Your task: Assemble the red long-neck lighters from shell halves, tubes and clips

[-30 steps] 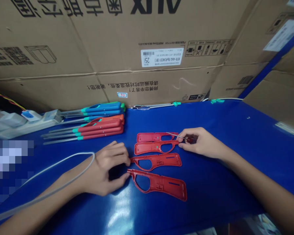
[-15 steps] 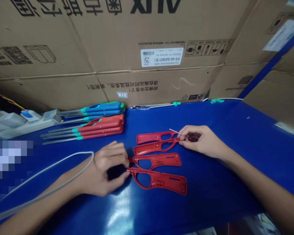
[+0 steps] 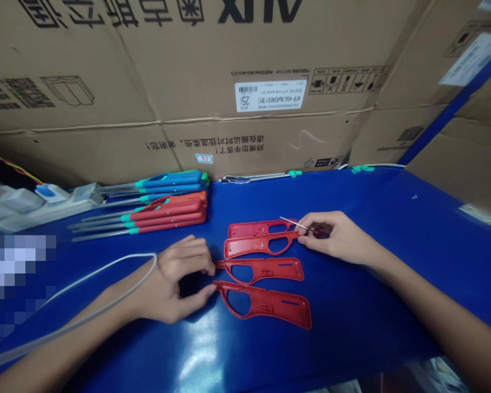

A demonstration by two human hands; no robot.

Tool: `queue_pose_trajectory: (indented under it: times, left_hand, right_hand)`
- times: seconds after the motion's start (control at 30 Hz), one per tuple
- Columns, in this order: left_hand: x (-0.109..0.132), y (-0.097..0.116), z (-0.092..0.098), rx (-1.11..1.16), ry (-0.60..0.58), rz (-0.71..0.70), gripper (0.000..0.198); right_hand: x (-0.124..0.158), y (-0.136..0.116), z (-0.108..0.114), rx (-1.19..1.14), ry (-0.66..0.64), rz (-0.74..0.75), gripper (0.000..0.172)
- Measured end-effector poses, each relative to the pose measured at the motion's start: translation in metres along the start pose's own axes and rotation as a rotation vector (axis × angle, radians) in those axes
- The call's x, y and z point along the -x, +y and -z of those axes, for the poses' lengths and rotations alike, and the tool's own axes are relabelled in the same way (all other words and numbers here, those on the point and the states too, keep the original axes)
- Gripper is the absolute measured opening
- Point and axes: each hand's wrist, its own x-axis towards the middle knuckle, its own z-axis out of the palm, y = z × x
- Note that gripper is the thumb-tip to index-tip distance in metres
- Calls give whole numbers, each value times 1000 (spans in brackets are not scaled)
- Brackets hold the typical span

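Right hand (image 3: 335, 237): fingers narrow, thumb and fingertips pinching a thin steel pin (image 3: 297, 224) with a dark red grip, just beside the second shell's tip

Left hand (image 3: 180, 281): fingers narrow, tips at the pointed ends of the lower two shells; a dark patch between thumb and fingers could be a small object or shadow, cannot tell

Red shells: four hollow plastic pieces lie flat in a column, top shell (image 3: 245, 230), second shell (image 3: 245, 248), third shell (image 3: 278, 269), bottom shell (image 3: 278, 305)

Good handling: a light pinch close to the grip keeps the pin's fine point steady, with the point kept clear of the shell edges

Change from half a second earlier: second shell lies flatter against the top shell; bottom shell sits lower at its wide end

Around them: red long lighters (image 3: 167, 215), blue long lighters (image 3: 167, 183), a white power strip (image 3: 53, 204), a blue table (image 3: 372, 311), cardboard boxes (image 3: 106, 65)
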Motion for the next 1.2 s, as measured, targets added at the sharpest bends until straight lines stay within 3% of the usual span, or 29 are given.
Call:
queue_pose_trajectory:
  times: [0.23,0.57,1.2]
  left_hand:
    - [0,-8,-3,-137,35,67,15]
    - [1,-11,-5,-116,12,53,16]
    - [-2,-5,0,-82,93,-57,7]
  right_hand:
    - [2,5,0,57,-33,8,11]
    - [2,8,0,46,-77,-5,10]
    - [3,-3,-1,-29,48,19,11]
